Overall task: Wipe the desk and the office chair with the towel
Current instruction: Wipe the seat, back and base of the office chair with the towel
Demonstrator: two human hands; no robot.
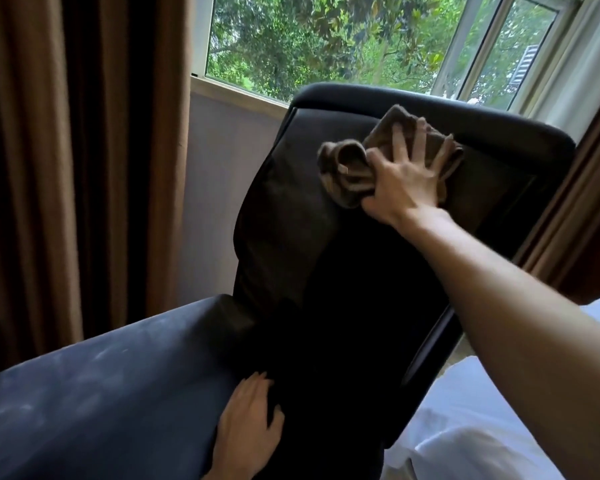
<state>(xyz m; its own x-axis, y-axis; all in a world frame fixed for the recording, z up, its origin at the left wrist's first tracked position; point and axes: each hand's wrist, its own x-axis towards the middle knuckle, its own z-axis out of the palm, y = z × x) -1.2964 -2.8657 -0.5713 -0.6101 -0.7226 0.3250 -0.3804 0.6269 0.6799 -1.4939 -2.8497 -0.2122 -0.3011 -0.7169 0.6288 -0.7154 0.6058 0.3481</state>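
Chair [291, 244]: black back is filling the middle of the room, standing in front of the window [326, 46], with the curtain [66, 150] hanging to its left. The desk is not showing from here.

Biggest risk: the push is going in high on the back. If the chair is free to roll or recline, that push could be swinging it away toward the sill and the wipe would be losing its pressure. The low hand is probably bracing against that.

Dusty pad [101, 393], lower left: greyish smears are lying across it. It may be the seat or an armrest; the angle is too odd to say. It is risking being skipped while the work is going on up top.

Towel [347, 168]: brown, lying against the upper back just under the top rim. Its left half is bunching into a loose roll outside the palm, so only the part under the fingers is working. The cloth could be slipping out sideways.

Right hand [400, 181]: the arm is reaching out long, the palm is lying flat on the towel, and the fingers are splaying straight, pressing rather than clutching.

Left hand [246, 420]: lying flat and relaxed low on the chair beside the dusty pad, grasping nothing.
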